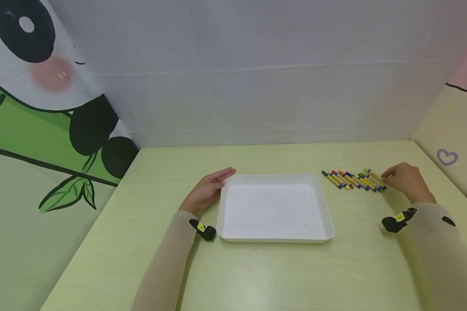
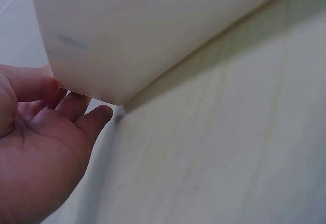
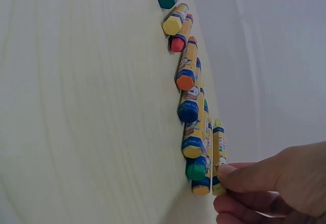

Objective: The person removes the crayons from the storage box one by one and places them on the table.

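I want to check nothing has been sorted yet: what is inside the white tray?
The white tray shows only its bare white floor, with nothing covering any of it. The crayons all lie on the table to its right.

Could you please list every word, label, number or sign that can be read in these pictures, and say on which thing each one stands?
No text can be read.
Crayons: the yellow and blue wrappers carry print, too small and blurred to read in the head and right wrist views.
Wrist camera tags: yellow stickers, no legible writing.
Right panel: a purple heart sign, no words.
White tray: no label visible.
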Demonstrator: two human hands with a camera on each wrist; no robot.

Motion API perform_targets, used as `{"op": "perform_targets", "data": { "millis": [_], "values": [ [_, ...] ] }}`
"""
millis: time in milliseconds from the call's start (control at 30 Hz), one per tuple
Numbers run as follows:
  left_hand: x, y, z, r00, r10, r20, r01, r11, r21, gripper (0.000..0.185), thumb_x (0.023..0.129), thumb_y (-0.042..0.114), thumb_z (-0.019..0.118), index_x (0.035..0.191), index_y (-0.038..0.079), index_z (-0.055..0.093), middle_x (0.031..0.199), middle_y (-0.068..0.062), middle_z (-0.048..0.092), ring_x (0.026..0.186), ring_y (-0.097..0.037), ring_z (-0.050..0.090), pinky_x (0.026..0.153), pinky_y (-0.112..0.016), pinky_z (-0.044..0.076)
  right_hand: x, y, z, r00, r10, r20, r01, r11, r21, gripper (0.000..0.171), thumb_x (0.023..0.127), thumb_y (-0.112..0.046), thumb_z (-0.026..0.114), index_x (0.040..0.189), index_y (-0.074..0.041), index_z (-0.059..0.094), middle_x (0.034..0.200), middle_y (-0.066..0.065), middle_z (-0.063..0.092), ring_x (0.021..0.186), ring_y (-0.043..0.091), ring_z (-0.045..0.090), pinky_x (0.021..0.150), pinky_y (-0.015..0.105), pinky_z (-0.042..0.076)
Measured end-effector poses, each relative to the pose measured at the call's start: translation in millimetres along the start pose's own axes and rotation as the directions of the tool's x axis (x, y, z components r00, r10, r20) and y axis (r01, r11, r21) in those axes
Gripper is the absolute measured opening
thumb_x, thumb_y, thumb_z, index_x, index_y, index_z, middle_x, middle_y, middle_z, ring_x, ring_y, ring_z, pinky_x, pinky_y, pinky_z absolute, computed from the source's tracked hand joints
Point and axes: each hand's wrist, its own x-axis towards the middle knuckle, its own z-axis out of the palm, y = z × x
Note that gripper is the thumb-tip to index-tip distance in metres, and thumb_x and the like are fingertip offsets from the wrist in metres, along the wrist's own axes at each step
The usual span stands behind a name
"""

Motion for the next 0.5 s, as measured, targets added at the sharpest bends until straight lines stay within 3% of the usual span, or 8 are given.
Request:
{"op": "perform_targets", "data": {
  "millis": [267, 500],
  "values": [
    [-0.6, -0.6, -0.3, 1.0, 0.005, 0.015, -0.005, 1.0, 0.004, 0.05, 0.1, -0.004, 0.037, 0.149, 0.006, 0.035, 0.153, -0.005, 0.038, 0.144, -0.017, 0.029, 0.117, -0.038, 0.027, 0.6, 4.9, 1.4, 0.998, 0.031, 0.047, -0.031, 1.0, 0.005, 0.031, 0.09, -0.01, 0.06, 0.107, 0.016, 0.064, 0.094, 0.031, 0.066, 0.084, 0.043, 0.06, 0.068, 0.051, 0.048],
    [-0.1, -0.2, 0.2, 1.0, 0.006, 0.015, -0.006, 1.0, -0.003, 0.05, 0.1, -0.004, 0.036, 0.149, 0.006, 0.035, 0.154, -0.005, 0.037, 0.144, -0.018, 0.029, 0.117, -0.04, 0.025, 1.6, 7.2, 2.4, 0.998, 0.041, 0.048, -0.041, 0.999, 0.006, 0.03, 0.09, -0.009, 0.058, 0.107, 0.015, 0.064, 0.098, 0.032, 0.066, 0.088, 0.045, 0.059, 0.07, 0.052, 0.048]
  ]
}}
